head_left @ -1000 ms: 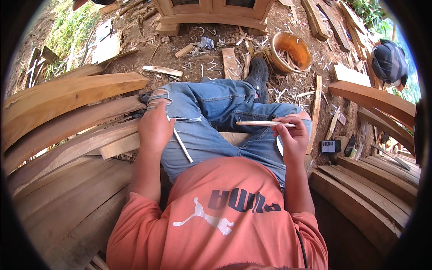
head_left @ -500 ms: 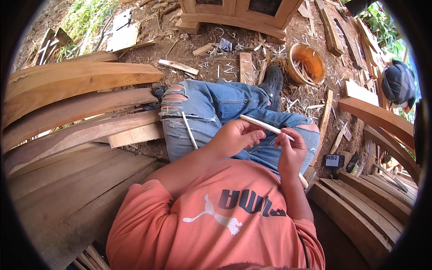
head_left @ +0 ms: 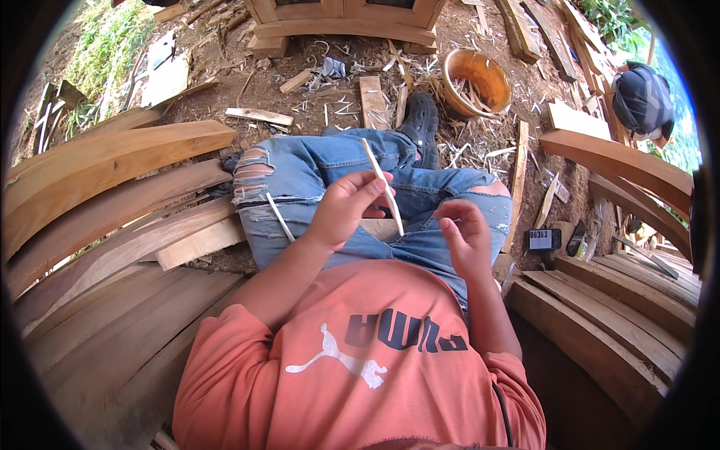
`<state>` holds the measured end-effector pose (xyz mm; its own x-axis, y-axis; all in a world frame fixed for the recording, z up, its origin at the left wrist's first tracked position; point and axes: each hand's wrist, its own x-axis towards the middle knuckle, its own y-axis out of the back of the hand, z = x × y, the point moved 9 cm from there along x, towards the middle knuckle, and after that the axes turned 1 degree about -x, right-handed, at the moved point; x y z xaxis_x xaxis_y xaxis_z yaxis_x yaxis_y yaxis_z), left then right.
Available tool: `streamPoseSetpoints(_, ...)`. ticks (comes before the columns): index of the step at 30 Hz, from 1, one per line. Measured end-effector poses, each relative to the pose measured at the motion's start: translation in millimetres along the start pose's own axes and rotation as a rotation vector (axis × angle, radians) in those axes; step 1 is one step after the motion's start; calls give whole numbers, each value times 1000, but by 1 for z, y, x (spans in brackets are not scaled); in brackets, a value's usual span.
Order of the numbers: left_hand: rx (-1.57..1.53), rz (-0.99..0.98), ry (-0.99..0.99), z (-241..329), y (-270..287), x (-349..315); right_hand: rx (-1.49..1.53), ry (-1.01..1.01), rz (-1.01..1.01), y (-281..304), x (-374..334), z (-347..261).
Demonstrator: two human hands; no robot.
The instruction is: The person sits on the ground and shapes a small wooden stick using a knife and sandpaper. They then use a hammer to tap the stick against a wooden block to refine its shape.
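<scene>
Sitting among stacked boards, the person in an orange shirt (head_left: 360, 367) has both hands raised over the lap. The left hand (head_left: 341, 210) is closed around a thin pale wooden stick (head_left: 382, 186), pinching it between thumb and fingertips near its lower half, so that the stick slants upward and away over the jeans (head_left: 315, 169); its lower tip points down between the two hands. The right hand (head_left: 463, 236) is just beside that tip, fingers loosely curled and holding nothing that can be made out; whether it touches the stick cannot be told. A second thin stick (head_left: 280, 217) lies on the left thigh, near the torn knee of the jeans. Curved wooden planks (head_left: 112, 195) are piled to the left, and more curved planks (head_left: 615, 300) lie to the right, where a small dark box (head_left: 541, 238) rests near their edge. Farther out, a black shoe (head_left: 421, 124) sits on ground strewn with wood shavings and offcuts. Beyond it stands a round orange basin (head_left: 476, 79) with scraps inside, and at the far edge the base of a wooden cabinet (head_left: 337, 22). At the upper right a dark cap (head_left: 641, 97) of another person shows.
</scene>
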<state>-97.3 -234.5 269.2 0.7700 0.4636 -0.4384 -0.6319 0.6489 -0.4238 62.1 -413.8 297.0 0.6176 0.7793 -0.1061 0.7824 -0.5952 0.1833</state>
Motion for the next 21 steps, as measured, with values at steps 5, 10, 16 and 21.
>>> streamPoseSetpoints(5,-95,31,-10,1,18,3,-391,-67,-20,35,-4,-4)
streamPoseSetpoints(10,-57,21,-24,6,20,4,-835,-182,-69,77,-27,-5)
streamPoseSetpoints(16,-80,-4,-6,6,19,9,-992,-549,-297,107,-75,34)
streamPoseSetpoints(21,-35,-34,-15,9,11,10,-873,-474,-282,101,-84,40)
